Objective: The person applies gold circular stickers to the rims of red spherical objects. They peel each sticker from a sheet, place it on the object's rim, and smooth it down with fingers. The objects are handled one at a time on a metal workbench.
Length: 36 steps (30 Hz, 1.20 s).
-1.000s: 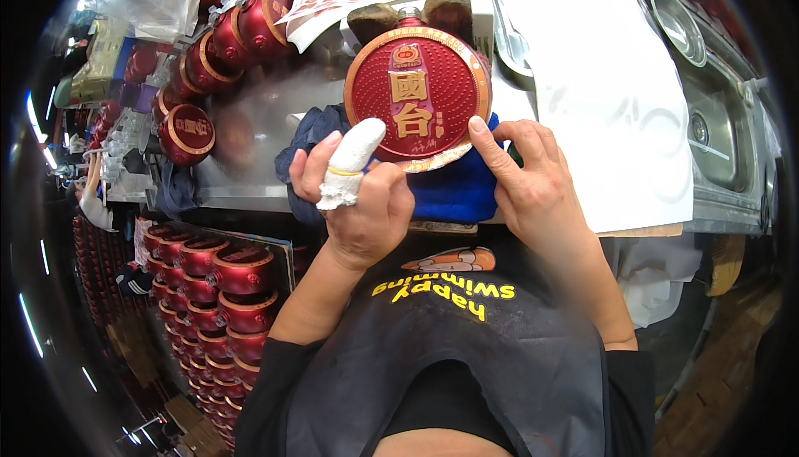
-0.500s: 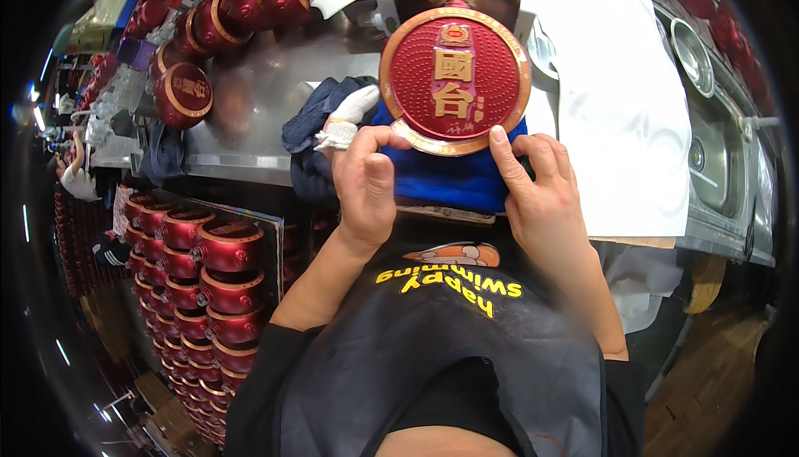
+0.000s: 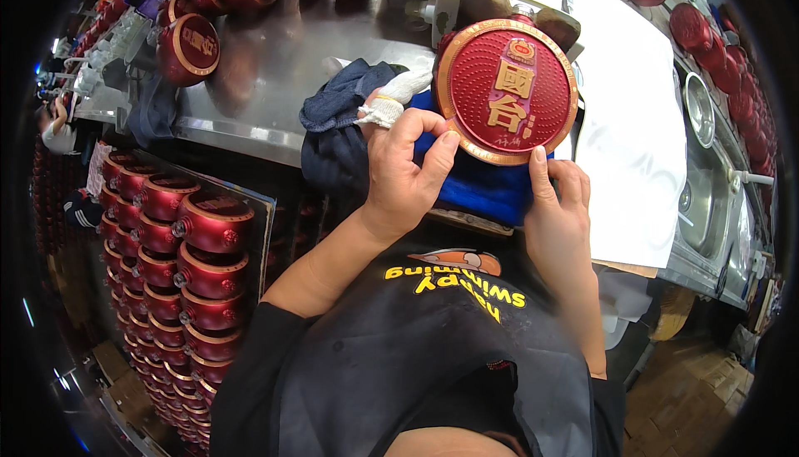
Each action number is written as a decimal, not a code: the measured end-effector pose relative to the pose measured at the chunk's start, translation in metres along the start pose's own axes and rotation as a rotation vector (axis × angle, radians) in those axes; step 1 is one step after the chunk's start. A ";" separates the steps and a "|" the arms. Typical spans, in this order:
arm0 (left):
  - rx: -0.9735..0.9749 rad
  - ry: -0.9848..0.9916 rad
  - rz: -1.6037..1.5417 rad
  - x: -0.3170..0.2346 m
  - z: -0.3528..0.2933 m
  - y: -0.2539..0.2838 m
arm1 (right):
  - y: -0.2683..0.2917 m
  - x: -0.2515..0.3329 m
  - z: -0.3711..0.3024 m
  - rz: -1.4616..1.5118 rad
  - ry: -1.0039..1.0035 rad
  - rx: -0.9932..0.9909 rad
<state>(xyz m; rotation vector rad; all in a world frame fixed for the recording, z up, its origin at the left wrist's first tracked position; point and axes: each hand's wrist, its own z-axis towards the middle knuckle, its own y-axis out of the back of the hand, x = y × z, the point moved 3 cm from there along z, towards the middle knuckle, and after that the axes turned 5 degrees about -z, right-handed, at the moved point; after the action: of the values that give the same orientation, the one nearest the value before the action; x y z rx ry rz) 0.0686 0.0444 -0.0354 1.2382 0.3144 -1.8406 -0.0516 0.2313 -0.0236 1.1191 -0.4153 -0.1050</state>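
A round, flat-faced red bottle point(image 3: 533, 82) with a gold rim and raised gold characters leans on a blue cloth point(image 3: 483, 186). Its neck sits between two dark blocks point(image 3: 483, 5). My left hand point(image 3: 404, 170) pinches thumb and forefinger at the lower-left rim; whether a loose bit of the rim band is between them is hard to see. A white knit finger sleeve point(image 3: 404, 91) covers one of its fingers. My right hand point(image 3: 559, 207) steadies the bottom of the bottle, thumb on the rim and the other fingers curled beside it.
Dark blue cloth point(image 3: 333, 132) is bunched left of the bottle on the metal bench point(image 3: 275, 82). White sheet point(image 3: 628, 149) covers the right side, beside a sink point(image 3: 707, 207). Stacked red bottles point(image 3: 212, 224) stand at lower left; more line the back.
My left thumb has come down onto the lower-left rim beside the forefinger. My right hand keeps its hold. The whole view has shifted and tilted slightly.
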 end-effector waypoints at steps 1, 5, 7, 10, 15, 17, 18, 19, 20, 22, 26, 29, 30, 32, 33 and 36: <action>-0.005 -0.010 0.028 0.001 0.000 0.000 | 0.000 0.000 0.000 0.001 -0.005 -0.001; -0.013 -0.031 0.055 0.005 0.001 -0.001 | 0.000 0.001 -0.001 -0.009 0.002 -0.001; -0.009 -0.028 0.061 0.007 0.000 -0.001 | 0.000 0.001 0.000 -0.002 0.000 0.001; 0.007 -0.027 0.072 0.011 -0.002 -0.001 | 0.000 0.001 0.000 -0.012 -0.001 0.008; 0.015 0.094 -0.110 0.021 -0.003 -0.005 | 0.000 0.002 -0.001 -0.022 -0.010 0.017; 0.017 0.113 -0.105 0.024 -0.002 -0.007 | 0.000 0.002 -0.001 -0.025 -0.009 0.017; 0.036 0.131 -0.106 0.026 -0.002 -0.009 | 0.000 0.002 -0.001 -0.028 -0.007 0.015; 0.048 0.149 -0.114 0.027 -0.001 -0.009 | -0.001 0.002 -0.001 -0.031 -0.006 0.014; 0.050 0.146 -0.112 0.028 -0.001 -0.010 | -0.001 0.002 -0.001 -0.032 -0.005 0.013; 0.043 0.142 -0.130 0.029 0.000 -0.010 | -0.001 0.002 -0.001 -0.034 -0.006 0.010; 0.043 0.140 -0.112 0.030 0.001 -0.011 | -0.001 0.003 -0.001 -0.038 -0.008 0.006; 0.040 0.136 -0.111 0.031 0.001 -0.012 | -0.001 0.003 -0.001 -0.039 -0.013 0.003; 0.039 0.129 -0.109 0.032 0.002 -0.012 | -0.001 0.003 -0.001 -0.040 -0.012 0.003; 0.039 0.112 -0.098 0.032 0.002 -0.012 | -0.001 0.003 -0.001 -0.041 -0.010 0.002; 0.040 0.101 -0.089 0.032 0.002 -0.012 | -0.001 0.003 -0.001 -0.041 -0.009 0.002; 0.052 0.119 -0.146 0.034 0.002 -0.011 | -0.001 0.002 -0.001 -0.031 -0.003 -0.003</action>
<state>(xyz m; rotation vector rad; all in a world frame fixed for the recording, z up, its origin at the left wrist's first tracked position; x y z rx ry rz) 0.0544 0.0318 -0.0660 1.3958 0.4347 -1.9126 -0.0492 0.2310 -0.0247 1.1228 -0.4002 -0.1339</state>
